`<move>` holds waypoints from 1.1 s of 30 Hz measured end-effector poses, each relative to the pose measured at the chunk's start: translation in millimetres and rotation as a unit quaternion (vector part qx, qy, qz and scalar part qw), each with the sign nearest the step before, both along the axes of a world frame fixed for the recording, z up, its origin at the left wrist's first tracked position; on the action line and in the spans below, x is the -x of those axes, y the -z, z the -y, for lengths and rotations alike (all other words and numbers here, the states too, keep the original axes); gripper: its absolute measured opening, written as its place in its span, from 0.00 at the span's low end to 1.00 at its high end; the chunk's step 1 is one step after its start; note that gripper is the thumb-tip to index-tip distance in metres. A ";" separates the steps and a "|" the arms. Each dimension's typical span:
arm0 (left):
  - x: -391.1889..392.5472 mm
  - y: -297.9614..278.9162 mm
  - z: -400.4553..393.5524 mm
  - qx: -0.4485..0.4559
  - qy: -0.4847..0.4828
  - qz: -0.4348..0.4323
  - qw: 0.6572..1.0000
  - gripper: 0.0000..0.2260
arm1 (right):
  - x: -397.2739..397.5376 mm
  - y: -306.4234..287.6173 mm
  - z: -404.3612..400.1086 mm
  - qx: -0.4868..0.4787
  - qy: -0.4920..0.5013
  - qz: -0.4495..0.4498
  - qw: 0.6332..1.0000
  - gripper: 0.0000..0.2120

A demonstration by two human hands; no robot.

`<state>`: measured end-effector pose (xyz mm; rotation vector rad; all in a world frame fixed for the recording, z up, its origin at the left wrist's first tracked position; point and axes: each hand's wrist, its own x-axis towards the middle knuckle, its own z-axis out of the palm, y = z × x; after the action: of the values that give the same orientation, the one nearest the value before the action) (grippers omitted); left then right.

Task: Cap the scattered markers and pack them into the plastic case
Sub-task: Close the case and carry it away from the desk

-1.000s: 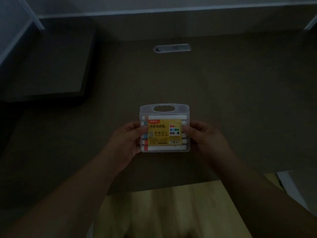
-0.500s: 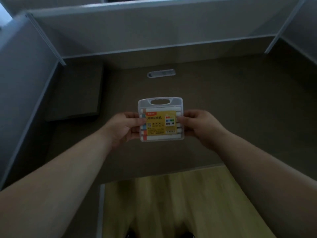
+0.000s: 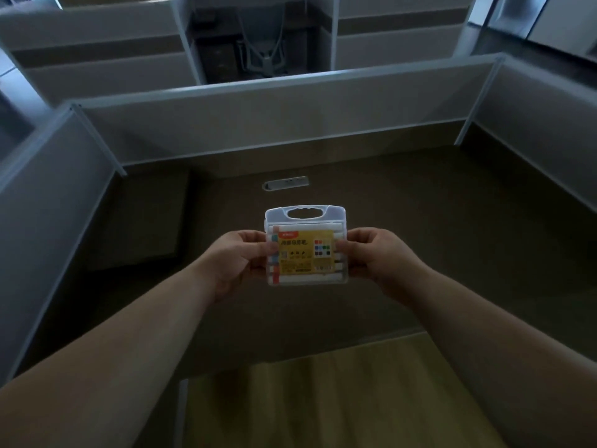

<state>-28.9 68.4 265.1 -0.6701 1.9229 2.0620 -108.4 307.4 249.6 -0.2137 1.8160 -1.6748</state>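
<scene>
Head view: 2 hands, left hand (image 3: 237, 258) & right hand (image 3: 374, 253), pinch closed case (image 3: 306, 218) edges (markers (image 3: 307, 278) inside), label up, prob. for opening.

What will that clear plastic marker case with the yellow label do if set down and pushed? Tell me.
The clear plastic marker case with the yellow label looks rigid, keeping its shape between the left hand and right hand. Flat-sided, it would probably slide, not roll. Its smooth plastic may be slippery.
</scene>
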 end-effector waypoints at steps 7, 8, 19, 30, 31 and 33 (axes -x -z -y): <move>2.5 -7.1 -29.8 -0.011 0.013 -0.002 1.000 0.17 | -2.3 -5.5 -31.4 0.004 0.019 -0.004 1.000 0.13; 3.0 -8.0 -36.1 -0.013 0.018 -0.001 1.000 0.17 | -4.7 -6.6 -38.6 0.005 0.025 -0.006 1.000 0.12; -14.9 -0.8 -104.7 -0.018 0.118 0.001 0.993 0.15 | -79.2 -3.5 -112.7 0.014 0.156 0.002 0.988 0.12; -66.0 2.3 -167.3 -0.033 0.210 0.040 0.976 0.14 | -182.9 -5.3 -179.6 0.001 0.236 0.017 0.972 0.12; -69.7 0.3 -177.4 -0.032 0.217 0.037 0.975 0.13 | -188.8 -5.7 -189.0 -0.001 0.244 0.013 0.970 0.12; -74.2 -1.3 -198.1 -0.032 0.232 0.030 0.972 0.13 | -198.8 -4.8 -208.4 -0.003 0.261 0.010 0.965 0.12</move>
<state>45.3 266.5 266.5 -0.2302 1.7626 1.7770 90.4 515.7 254.4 0.3127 1.9743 -2.0057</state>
